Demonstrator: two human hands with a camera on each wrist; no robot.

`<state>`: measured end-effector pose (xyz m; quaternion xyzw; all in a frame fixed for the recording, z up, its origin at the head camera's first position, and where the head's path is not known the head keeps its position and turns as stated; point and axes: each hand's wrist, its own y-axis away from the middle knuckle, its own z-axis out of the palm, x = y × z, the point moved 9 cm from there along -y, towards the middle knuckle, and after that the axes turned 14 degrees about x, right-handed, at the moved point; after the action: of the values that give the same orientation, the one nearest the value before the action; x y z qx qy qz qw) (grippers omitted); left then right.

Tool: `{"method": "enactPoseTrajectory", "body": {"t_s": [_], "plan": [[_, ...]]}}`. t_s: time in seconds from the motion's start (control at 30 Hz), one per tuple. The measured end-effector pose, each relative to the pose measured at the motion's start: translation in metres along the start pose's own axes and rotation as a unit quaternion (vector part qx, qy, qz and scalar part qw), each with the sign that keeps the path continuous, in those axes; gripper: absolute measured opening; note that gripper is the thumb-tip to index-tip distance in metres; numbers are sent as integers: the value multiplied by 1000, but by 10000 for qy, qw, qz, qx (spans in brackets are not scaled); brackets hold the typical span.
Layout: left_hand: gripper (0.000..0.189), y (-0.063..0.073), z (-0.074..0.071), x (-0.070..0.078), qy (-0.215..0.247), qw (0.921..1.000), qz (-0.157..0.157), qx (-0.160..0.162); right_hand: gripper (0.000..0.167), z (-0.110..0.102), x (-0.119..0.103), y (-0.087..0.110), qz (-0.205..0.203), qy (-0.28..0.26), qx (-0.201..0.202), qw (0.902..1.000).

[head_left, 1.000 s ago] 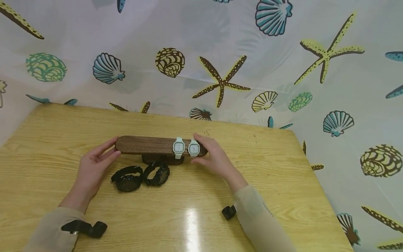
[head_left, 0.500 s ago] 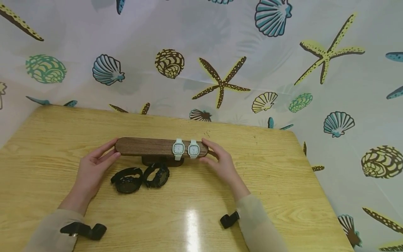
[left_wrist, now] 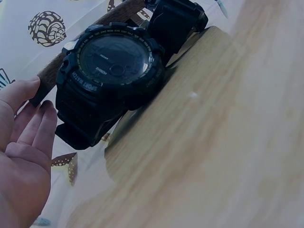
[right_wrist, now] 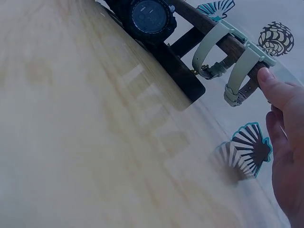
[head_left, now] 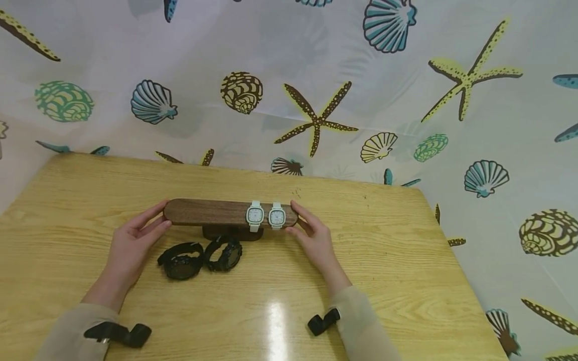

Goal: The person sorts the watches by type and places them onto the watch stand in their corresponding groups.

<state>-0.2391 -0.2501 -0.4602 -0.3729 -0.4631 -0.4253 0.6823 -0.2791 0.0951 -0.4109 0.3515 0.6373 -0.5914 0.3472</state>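
A dark wooden watch stand [head_left: 203, 212] stands near the middle of the table, its long bar raised on a base [right_wrist: 183, 78]. Two pale green watches with squarish faces are strapped side by side toward the bar's right end: an inner watch [head_left: 255, 215] and an outer watch [head_left: 277, 217]. My left hand [head_left: 128, 245] pinches the bar's left end between thumb and fingers. At the other end, my right hand [head_left: 318, 245] pinches the bar just beyond the outer watch. In front of the stand lie a black sports watch [head_left: 181, 267] and another black watch [head_left: 229, 254].
The wooden table [head_left: 397, 260] meets a white curtain [head_left: 198, 50] printed with shells and starfish at the back and right. A black wrist mount is on the left sleeve [head_left: 72, 331] and another on the right sleeve [head_left: 361, 321].
My right hand has slid rightward, from around the outer pale green watch to the bar's right end. My left hand keeps its hold, and the black watches lie as before.
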Motion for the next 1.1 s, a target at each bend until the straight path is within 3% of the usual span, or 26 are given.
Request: {"method": "enactPoseTrajectory", "body": {"t_s": [0.33,0.4,0.47,0.53,0.6,0.73,0.8,0.87,0.93,1.1], "plan": [[48,3,-3,8,-28,9996,127,231,54,1,4,2,-5,-65,-61,10000],[47,3,-3,17,-427,9977,360,387,54,1,4,3,-14,-14,-59,10000],[43,6,-2,30,-1110,9889,792,588,54,1,4,3,-25,18,-55,10000],[37,11,3,46,-1931,9698,1345,648,54,0,4,3,-28,6,-54,10000],[32,18,15,61,-2847,9359,2033,421,54,0,3,2,-40,-4,-59,10000],[31,40,45,75,-3973,8610,3071,-802,54,0,2,2,-33,6,-58,10000],[32,48,56,74,-4243,8330,3272,-1381,54,0,2,2,-37,21,-58,10000],[32,54,62,71,-4377,8187,3253,-1799,53,0,2,2,-45,17,-58,10000],[33,57,66,67,-4485,8101,3121,-2128,53,0,2,2,-64,-1,-59,10000],[36,59,67,52,-4891,7924,2432,-2715,54,1,2,2,-88,-70,-58,9999]]}}
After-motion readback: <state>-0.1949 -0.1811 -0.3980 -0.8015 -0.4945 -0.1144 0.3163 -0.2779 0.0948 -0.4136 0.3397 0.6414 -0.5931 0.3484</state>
